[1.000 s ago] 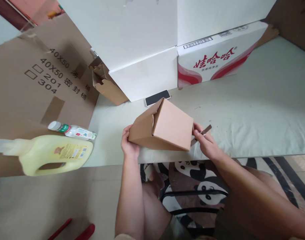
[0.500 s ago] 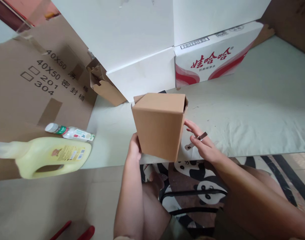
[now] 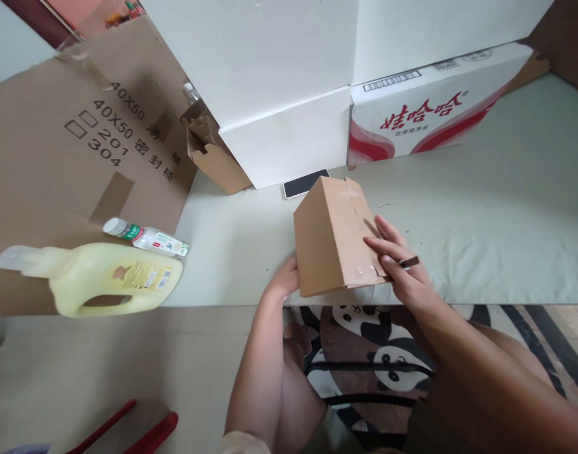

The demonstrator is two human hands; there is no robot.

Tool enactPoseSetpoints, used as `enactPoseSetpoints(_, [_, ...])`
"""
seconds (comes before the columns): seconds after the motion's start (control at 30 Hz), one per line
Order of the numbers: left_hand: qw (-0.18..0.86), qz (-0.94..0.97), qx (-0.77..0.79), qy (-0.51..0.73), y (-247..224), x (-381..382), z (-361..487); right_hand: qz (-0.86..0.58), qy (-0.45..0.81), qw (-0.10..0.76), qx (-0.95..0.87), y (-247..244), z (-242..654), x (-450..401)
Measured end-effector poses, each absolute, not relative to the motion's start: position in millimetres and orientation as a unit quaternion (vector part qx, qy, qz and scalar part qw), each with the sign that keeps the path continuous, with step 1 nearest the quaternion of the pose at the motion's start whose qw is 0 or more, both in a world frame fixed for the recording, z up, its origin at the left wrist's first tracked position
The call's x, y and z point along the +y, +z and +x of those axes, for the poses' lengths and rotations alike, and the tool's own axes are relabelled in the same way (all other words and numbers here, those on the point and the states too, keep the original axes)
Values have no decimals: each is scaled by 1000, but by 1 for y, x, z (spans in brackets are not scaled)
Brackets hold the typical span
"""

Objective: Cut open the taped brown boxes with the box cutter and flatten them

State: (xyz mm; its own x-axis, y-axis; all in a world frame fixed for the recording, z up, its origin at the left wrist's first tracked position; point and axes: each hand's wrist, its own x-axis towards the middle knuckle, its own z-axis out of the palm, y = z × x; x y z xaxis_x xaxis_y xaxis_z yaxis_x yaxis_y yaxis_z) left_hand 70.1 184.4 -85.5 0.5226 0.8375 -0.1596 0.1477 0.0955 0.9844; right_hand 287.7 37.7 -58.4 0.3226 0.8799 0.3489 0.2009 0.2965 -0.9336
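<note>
A small brown cardboard box (image 3: pixel 317 246) is tilted near the table's front edge, its taped, slightly torn side (image 3: pixel 358 221) turned to the right. My left hand (image 3: pixel 285 277) holds it from the left, fingers partly hidden behind it. On the taped side rest the fingers of my right hand (image 3: pixel 402 265). That hand is closed on a small metal tool, seemingly a nail clipper (image 3: pixel 411 261), whose dark end sticks out to the right. Whether the box bears on the table I cannot tell.
Behind the box lies a phone (image 3: pixel 301 185) against white boxes (image 3: pixel 289 142). A red-and-white carton (image 3: pixel 412 126) stands to the right. At left are a clear bottle (image 3: pixel 149 239), a yellow jug (image 3: pixel 123 277), an open brown carton (image 3: pixel 218 161) and a large cardboard box (image 3: pixel 47 183).
The box has been turned so its taped side shows, and it sits further right in view. My right fingers have come onto that side. More of the phone shows.
</note>
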Motion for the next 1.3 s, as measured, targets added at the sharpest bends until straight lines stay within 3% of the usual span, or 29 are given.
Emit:
enactPoseSetpoints(0.23, [553,746,307,209,-85,169,73,-490,247,565,-616,-31,312,48])
enactPoseSetpoints(0.43, [435,646,488,394,-73,194,49,-465,247,493,-693,-33,294,55])
enactPoseSetpoints(0.5, [396,653,409,500,-60,195,50,-450,252,465,-720,-31,279,57])
enactPoseSetpoints(0.6, [392,748,257,470,-45,189,58,-438,264,447,-733,-26,263,59])
enactPoseSetpoints(0.7, [396,771,243,436,-43,182,64,-439,308,487,-689,-24,261,59])
enactPoseSetpoints(0.83, [388,756,264,456,-54,180,62,-471,374,640,-478,-31,276,56])
enactPoseSetpoints(0.97, [321,784,245,472,-59,178,67,-517,332,741,-269,-39,295,60])
enactPoseSetpoints(1.13, [229,803,265,483,-57,161,85,-507,346,744,-265,-27,301,63])
enactPoseSetpoints(1.3, [177,801,253,513,-60,141,99,-423,251,806,-330,-3,287,51])
